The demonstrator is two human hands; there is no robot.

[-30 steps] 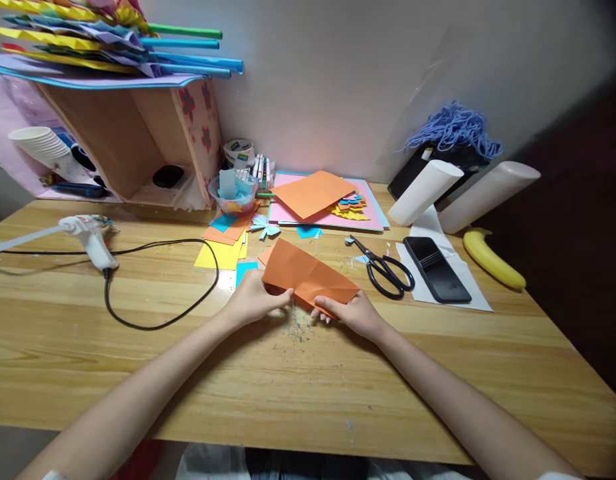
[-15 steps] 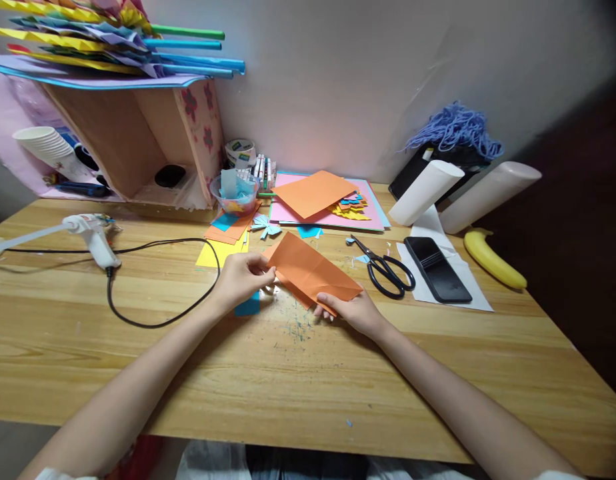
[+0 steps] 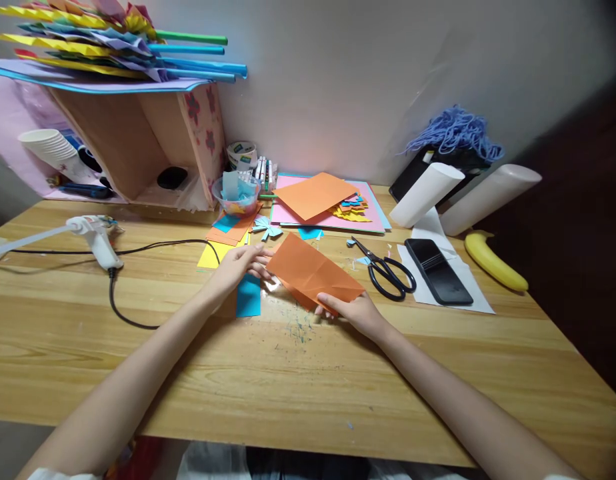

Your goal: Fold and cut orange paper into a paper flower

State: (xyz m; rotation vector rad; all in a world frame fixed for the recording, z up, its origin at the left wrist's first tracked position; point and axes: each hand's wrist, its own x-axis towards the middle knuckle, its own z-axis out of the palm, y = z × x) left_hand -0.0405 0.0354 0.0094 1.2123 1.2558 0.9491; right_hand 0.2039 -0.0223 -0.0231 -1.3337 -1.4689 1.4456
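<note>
Wooden tabletop (image 3: 308,373) spreads wide; mid-table lies the folded orange paper (image 3: 311,270), creased. Right hand (image 3: 355,313) has its grip pinched on the near corner; left hand (image 3: 241,263) rests open-fingered at the far edge, above a blue slip (image 3: 249,297).

Left hand (image 3: 241,263) flat, fingers extended; right hand (image 3: 355,312) pinching (both forearms outstretched).

Wooden table (image 3: 308,373) bearing scissors (image 3: 385,270), phone (image 3: 438,262)
</note>
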